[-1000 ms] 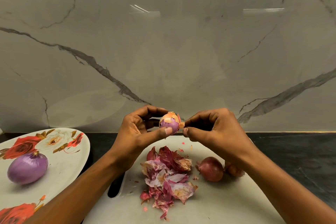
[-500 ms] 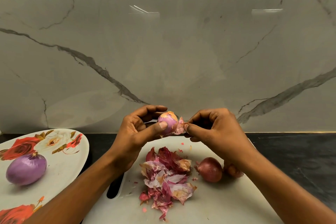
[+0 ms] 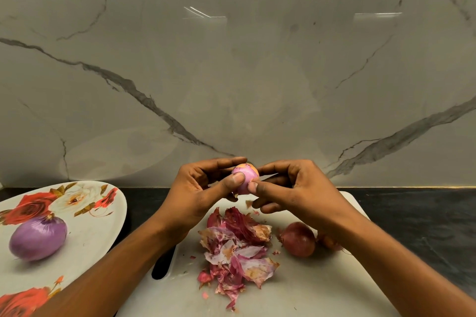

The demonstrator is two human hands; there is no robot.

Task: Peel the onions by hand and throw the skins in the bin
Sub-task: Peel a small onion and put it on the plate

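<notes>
Now | centre of frame: left hand (image 3: 203, 195) grips the small onion (image 3: 246, 175); right hand (image 3: 296, 188) pinches it afresh, the pulled strip gone | only an orange patch remains on top | skins (image 3: 237, 247) heaped on board (image 3: 322, 291), lower centre, not yet binned.

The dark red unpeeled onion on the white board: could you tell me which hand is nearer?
Right. The right hand is raised just behind the dark red unpeeled onion; the left hand is farther left.

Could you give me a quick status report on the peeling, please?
Left hand grips small onion; right hand pinches it too. Skin pile on cutting board, not binned. Unpeeled onion beside it; nothing blocking.
</notes>
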